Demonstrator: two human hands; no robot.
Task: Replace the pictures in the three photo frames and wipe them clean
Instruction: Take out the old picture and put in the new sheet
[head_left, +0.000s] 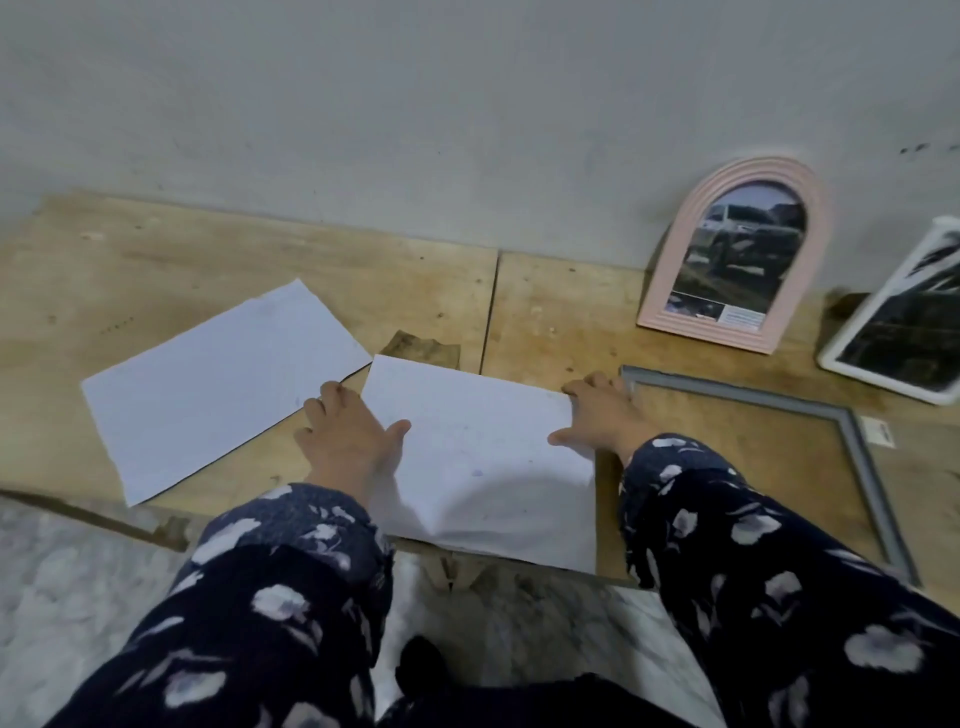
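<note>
Holding a white sheet by its two side edges, I have both hands low over the plywood board, and the grey frame is my landmark for everything else. My right hand sits just left of the frame's far corner, thumb on the sheet's right edge and fingers curled over toward the frame, pinching the paper; my left hand is farther left, thumb laid on the sheet's left edge with fingers spread flat on the board (whether they tuck under the paper I cannot tell). Gripping both edges keeps the sheet flat and square, which I judge is to line it up with the frame lying open beside it, its middle showing bare wood, so no picture is in it yet. A second sheet lies well left of the frame, probably set aside. Beyond the frame, a pink arched frame leans on the wall with a photo inside, and a white frame tilts to the far right.
</note>
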